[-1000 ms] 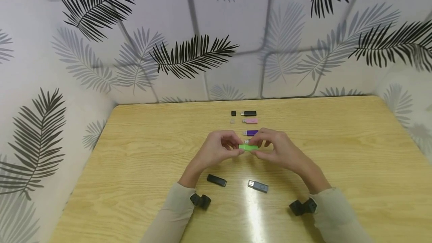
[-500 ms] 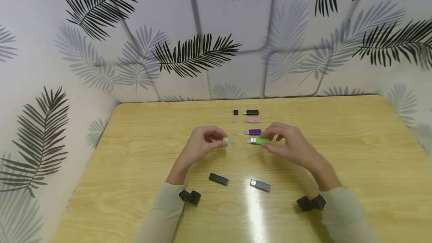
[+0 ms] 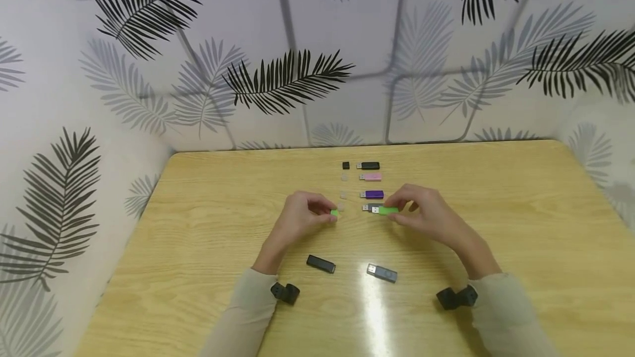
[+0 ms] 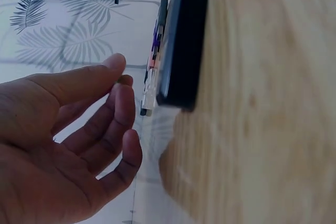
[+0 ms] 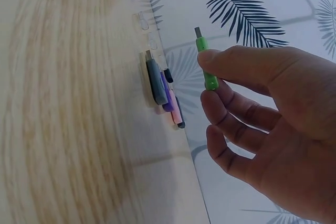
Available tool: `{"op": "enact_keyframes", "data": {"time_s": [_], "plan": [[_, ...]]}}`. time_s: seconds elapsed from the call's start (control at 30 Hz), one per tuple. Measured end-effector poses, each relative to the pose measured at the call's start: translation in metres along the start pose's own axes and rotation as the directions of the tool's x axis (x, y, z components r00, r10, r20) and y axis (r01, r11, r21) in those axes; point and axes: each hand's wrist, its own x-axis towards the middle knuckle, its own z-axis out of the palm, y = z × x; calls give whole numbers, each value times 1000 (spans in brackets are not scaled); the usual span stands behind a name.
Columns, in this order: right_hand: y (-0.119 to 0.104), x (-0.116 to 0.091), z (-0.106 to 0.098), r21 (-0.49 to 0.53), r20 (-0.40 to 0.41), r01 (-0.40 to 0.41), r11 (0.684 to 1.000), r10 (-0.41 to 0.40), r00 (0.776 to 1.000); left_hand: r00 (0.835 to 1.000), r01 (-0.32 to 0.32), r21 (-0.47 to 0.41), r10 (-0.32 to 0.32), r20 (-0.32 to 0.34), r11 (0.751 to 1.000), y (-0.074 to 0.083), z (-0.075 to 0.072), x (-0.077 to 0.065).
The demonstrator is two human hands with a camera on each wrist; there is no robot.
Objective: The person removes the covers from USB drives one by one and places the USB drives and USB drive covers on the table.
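In the head view my left hand [image 3: 301, 218] pinches a small green cap [image 3: 334, 213] between thumb and fingertips. The cap's hollow end shows in the right wrist view. My right hand [image 3: 428, 215] pinches a green USB flash drive [image 5: 202, 45] near its back end, its metal plug bare and pointing left in the head view. The green drive overlaps a grey flash drive [image 3: 368, 206] in the head view. A clear cap [image 3: 340, 207] lies close to my left fingertips. Purple [image 3: 374, 194], pink [image 3: 373, 177] and black [image 3: 370, 166] flash drives lie in a column behind.
Two more clear caps [image 3: 343, 195] and a black cap [image 3: 345, 165] line up left of the drives. Nearer on the wooden table [image 3: 198, 280] lie a long black cap-like stick [image 3: 321, 264] and a grey flash drive [image 3: 382, 273]. A patterned wall covering [image 3: 337, 26] borders the table.
One second ago both hands held the green drive together. The cap has come off; my left hand moved left with it, my right hand right with the drive. Both have since lowered slightly.
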Motion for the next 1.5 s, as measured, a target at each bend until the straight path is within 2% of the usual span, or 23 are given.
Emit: {"op": "enact_keyframes", "data": {"time_s": [0.17,0.47,0.9,1.13,1.5], "plan": [[0,3,4,2,33,-16,1000,16,999,1000,26,46,-26,15,999,3,3,-1],[1,5,13,-17,127,-86,996,88,988,998,22,137,-30,60,990,6,11,2],[1,1,21,-25,149,-101,995,103,983,996,75,251,-82,19,965,7,21,0],[3,2,23,-65,142,-110,992,118,983,998,56,250,-59,5,967,8,23,-1],[8,3,25,-86,130,-109,990,119,984,998,59,251,-62,6,966,9,24,1]]}}
